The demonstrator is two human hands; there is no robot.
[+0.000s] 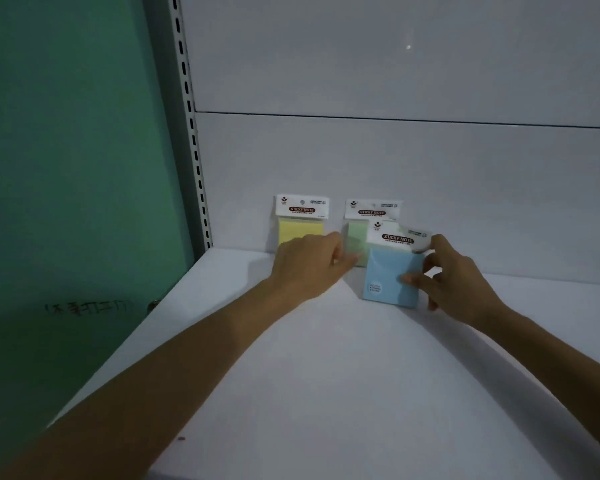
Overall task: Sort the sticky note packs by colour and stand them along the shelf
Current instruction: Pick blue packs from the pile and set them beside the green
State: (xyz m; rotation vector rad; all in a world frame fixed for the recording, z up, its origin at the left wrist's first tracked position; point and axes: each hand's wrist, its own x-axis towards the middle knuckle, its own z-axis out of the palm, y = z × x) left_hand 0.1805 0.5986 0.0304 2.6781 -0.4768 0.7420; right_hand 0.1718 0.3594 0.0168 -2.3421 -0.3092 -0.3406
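Three sticky note packs stand near the back of a white shelf [326, 375]. A yellow pack [300, 223] leans upright against the back panel on the left. A green pack [357, 233] stands to its right, partly hidden. A blue pack [390, 271] is tilted in front of the green one, and my right hand [454, 282] grips its right edge with thumb and fingers. My left hand [309, 268] rests in front of the yellow pack, its fingers curled and touching the lower left of the green pack.
The white back panel [395, 161] rises behind the packs. A slotted metal upright [194, 150] runs along the left, beside a green wall [66, 168] with handwriting low down. Bare shelf surface stretches to the right and toward me.
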